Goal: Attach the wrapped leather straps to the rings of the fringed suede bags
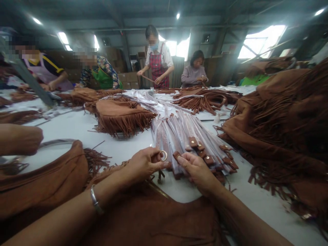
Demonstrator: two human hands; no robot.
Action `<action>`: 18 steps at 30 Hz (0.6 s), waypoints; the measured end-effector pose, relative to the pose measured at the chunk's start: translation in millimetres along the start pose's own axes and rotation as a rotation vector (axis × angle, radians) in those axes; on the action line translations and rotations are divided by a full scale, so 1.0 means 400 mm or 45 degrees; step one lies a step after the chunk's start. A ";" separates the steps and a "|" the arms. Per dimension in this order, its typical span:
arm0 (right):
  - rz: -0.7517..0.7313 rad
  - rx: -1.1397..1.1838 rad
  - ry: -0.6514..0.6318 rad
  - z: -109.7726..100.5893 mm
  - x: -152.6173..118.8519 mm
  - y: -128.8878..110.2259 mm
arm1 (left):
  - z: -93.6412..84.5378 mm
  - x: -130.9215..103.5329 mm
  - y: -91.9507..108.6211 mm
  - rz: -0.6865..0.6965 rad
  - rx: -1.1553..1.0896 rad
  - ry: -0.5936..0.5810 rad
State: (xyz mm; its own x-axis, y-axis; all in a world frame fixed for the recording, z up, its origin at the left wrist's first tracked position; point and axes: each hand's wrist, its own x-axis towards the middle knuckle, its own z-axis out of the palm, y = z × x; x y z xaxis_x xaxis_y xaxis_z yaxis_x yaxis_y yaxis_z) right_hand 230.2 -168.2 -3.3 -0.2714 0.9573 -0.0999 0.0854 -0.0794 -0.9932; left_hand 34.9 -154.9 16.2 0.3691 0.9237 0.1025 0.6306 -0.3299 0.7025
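Between the thumb and fingers of my left hand (143, 165) is a gold metal ring (164, 155). A short gap to the right, my right hand (198, 171) pinches the brown end of a strap (176, 155), whose length seems to run under clear plastic wrap. Ring and strap end are apart. Below both hands lies a brown suede bag (159, 218) with a gold zip along its edge. Just beyond my fingers is a fanned pile of plastic-wrapped straps (189, 133), their brown ends carrying gold studs.
A fringed bag (120, 114) lies beyond the hands, with a bundle of brown strips (202, 97) further back. Fringed bags are heaped (279, 126) at right. Another person's forearm (19, 139) reaches in at left, over a brown bag (56, 171). Several people work across the white table (135, 145).
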 end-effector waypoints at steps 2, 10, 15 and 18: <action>0.031 0.082 -0.028 -0.009 -0.006 -0.011 | 0.007 -0.018 0.003 0.023 0.067 0.071; 0.141 -0.025 -0.274 -0.036 -0.018 -0.029 | 0.033 -0.058 -0.020 0.190 0.400 0.180; 0.120 -0.208 -0.457 -0.028 -0.030 -0.041 | 0.031 -0.067 -0.039 0.367 0.349 0.157; 0.117 -0.254 -0.473 -0.019 -0.031 -0.039 | 0.021 -0.065 -0.042 0.437 0.261 0.140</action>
State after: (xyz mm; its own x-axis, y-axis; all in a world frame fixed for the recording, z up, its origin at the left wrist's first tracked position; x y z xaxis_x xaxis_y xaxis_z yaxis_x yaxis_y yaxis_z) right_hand 239.6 -176.6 13.8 -0.5775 0.7808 -0.2384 0.2994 -0.0692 -0.9516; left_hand 20.5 -175.1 -4.0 0.5136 0.7648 0.3890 0.6106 -0.6442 0.4606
